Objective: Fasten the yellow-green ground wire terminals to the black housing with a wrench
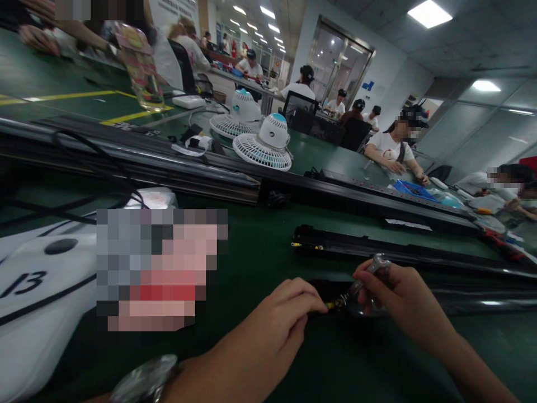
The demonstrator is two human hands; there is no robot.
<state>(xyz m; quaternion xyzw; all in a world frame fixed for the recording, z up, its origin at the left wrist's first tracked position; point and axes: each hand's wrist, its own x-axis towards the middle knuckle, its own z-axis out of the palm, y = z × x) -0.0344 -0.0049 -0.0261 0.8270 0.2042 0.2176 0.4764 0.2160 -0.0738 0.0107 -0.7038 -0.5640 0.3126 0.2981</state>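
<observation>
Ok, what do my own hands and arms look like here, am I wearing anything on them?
Your left hand and right hand are both bare, with no gloves. No sleeves show on either forearm. On the left wrist is a silvery metal watch with a round case, partly cut off by the bottom edge. Nothing shows on the right wrist.

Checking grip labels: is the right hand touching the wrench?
Touching. Head view: the right hand has its fingers closed around the wrench, whose open end sticks out above them.
</observation>
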